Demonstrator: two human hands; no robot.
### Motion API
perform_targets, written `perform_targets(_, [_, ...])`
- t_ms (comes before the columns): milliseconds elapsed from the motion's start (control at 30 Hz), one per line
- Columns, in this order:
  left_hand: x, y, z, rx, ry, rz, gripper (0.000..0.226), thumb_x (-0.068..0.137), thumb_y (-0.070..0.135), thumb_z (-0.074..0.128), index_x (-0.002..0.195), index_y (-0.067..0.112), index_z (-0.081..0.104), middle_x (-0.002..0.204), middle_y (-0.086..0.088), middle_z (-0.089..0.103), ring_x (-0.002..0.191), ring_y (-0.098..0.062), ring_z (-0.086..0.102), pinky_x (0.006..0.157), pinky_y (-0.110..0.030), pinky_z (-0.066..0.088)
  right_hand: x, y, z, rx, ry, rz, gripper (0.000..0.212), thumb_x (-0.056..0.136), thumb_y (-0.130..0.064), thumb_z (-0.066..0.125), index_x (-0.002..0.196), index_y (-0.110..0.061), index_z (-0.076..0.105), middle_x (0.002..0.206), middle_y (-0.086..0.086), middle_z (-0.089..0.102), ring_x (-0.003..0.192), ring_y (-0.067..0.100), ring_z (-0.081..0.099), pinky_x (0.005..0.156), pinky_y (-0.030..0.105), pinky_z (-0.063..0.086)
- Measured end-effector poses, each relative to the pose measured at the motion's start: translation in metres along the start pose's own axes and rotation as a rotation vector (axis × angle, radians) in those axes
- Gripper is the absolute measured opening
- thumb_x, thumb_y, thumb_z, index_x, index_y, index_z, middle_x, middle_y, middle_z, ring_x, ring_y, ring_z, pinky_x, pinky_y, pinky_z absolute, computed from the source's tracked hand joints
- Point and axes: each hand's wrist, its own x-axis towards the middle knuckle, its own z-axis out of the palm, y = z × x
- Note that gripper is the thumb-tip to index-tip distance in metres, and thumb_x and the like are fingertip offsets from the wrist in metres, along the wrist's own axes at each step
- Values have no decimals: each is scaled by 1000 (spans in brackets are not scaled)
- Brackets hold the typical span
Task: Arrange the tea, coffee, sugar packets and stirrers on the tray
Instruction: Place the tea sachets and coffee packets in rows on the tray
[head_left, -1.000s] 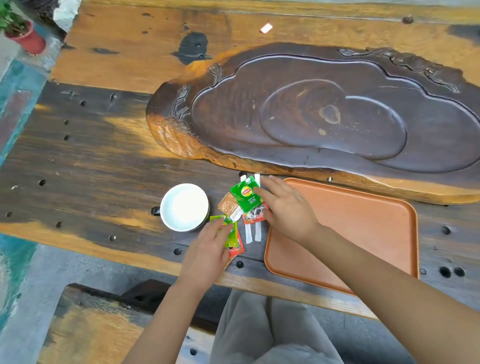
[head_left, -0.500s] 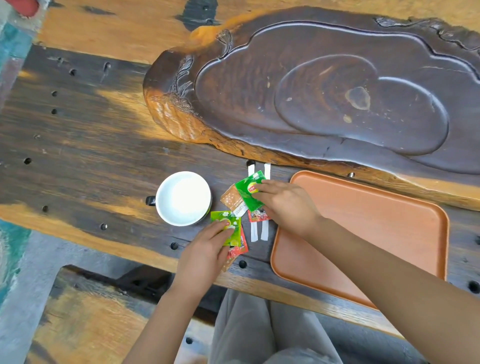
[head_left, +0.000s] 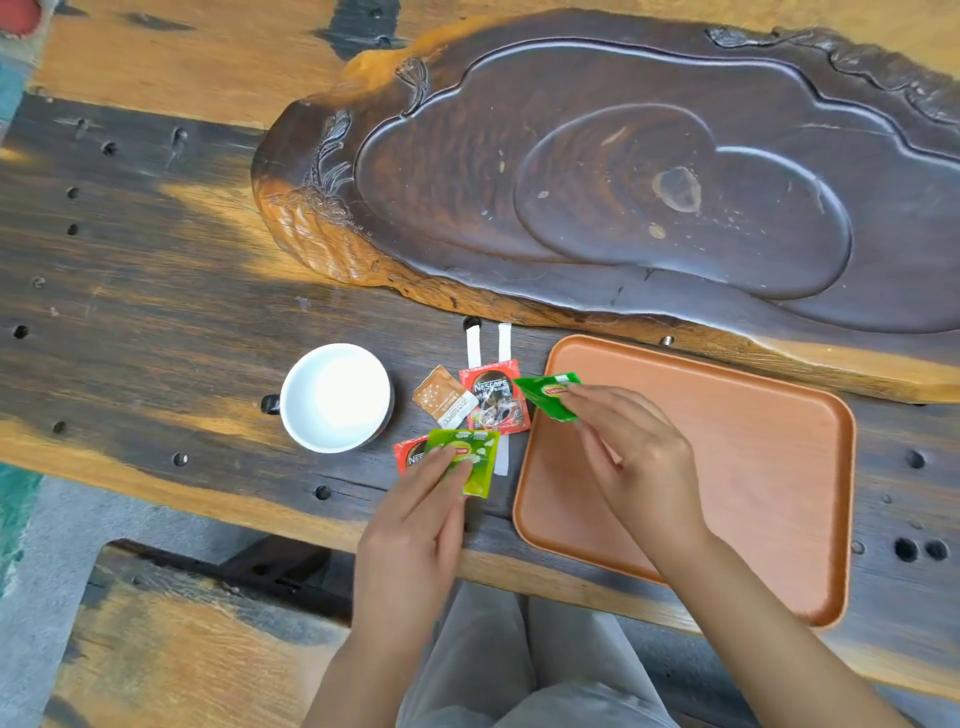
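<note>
An orange tray (head_left: 753, 467) lies on the wooden table at the right. My right hand (head_left: 634, 457) pinches a dark green tea packet (head_left: 550, 396) above the tray's left rim. My left hand (head_left: 415, 525) grips a light green tea packet (head_left: 470, 460), which lies over a red coffee packet (head_left: 408, 452). Left of the tray lie another red coffee packet (head_left: 496, 397), a brown sugar packet (head_left: 444, 396) and two white stirrers (head_left: 474, 345), partly hidden under the packets.
A white cup (head_left: 335, 397) stands left of the packets. A large carved dark wooden tea board (head_left: 623, 182) fills the table behind the tray. The table's near edge runs just under my wrists, with my lap and a bench below.
My right hand has lifted the dark green tea packet off the pile and carried it right to the tray's edge, uncovering the red coffee packet. My left hand stays on the light green packet.
</note>
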Motion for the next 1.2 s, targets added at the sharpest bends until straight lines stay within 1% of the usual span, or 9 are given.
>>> perform_targets(200, [41, 28, 61, 25, -111, 226, 31, 85, 12, 47, 104, 7, 71, 112, -12, 69, 108, -24, 63, 100, -28, 40, -34, 44, -29, -268, 28, 87, 24, 83, -3, 57, 102, -9, 72, 104, 4, 72, 94, 26, 66, 86, 28, 48])
perform_targets(300, [53, 38, 88, 69, -171, 308, 32, 83, 15, 45, 96, 9, 73, 105, -10, 72, 99, -26, 67, 86, -36, 52, -49, 62, -34, -349, -16, 115, 25, 85, -10, 53, 101, -10, 72, 103, 5, 72, 92, 27, 64, 82, 31, 48])
perform_targets(367, [57, 39, 100, 121, -228, 338, 31, 82, 16, 46, 96, 11, 73, 105, -9, 72, 98, -25, 67, 85, -35, 53, -58, 68, -32, -361, -61, 115, 27, 85, -14, 50, 100, -9, 72, 103, 5, 72, 92, 28, 64, 80, 35, 51])
perform_targets(467, [55, 38, 106, 195, -341, 350, 34, 78, 23, 47, 101, 13, 70, 113, -7, 68, 105, -24, 63, 97, -35, 35, -65, 72, -27, -339, -138, 128, 28, 82, -19, 52, 99, -9, 72, 105, 8, 70, 94, 31, 64, 76, 42, 54])
perform_targets(600, [48, 37, 102, 264, -449, 353, 41, 82, 32, 48, 117, 17, 62, 137, -8, 52, 129, -24, 43, 110, -38, 21, -69, 72, -21, -338, -166, 177, 31, 82, -17, 57, 111, -12, 68, 117, 10, 65, 107, 32, 58, 86, 42, 50])
perform_targets(667, [45, 36, 102, 288, -483, 375, 43, 83, 34, 46, 121, 20, 60, 139, -9, 49, 131, -24, 40, 111, -40, 26, -69, 70, -17, -361, -182, 191, 33, 83, -17, 55, 113, -12, 67, 120, 11, 63, 110, 32, 56, 89, 42, 50])
perform_targets(767, [47, 36, 105, 281, -525, 347, 44, 82, 33, 41, 119, 18, 61, 138, -10, 51, 129, -26, 44, 101, -42, 42, -67, 70, -11, -368, -205, 219, 36, 83, -17, 48, 113, -11, 66, 122, 12, 62, 114, 32, 54, 90, 41, 51])
perform_targets(867, [54, 36, 107, 262, -529, 309, 43, 82, 30, 40, 115, 15, 64, 135, -12, 53, 127, -27, 46, 92, -39, 48, -60, 69, -9, -366, -209, 252, 36, 84, -17, 46, 114, -11, 66, 123, 11, 61, 117, 28, 50, 91, 37, 49])
perform_targets(1200, [73, 36, 111, 250, -468, 284, 44, 83, 28, 40, 119, 12, 60, 138, -13, 48, 132, -28, 40, 93, -38, 47, -36, 72, -3, -395, -243, 314, 42, 84, -21, 43, 119, -10, 62, 128, 13, 57, 120, 30, 48, 94, 38, 48])
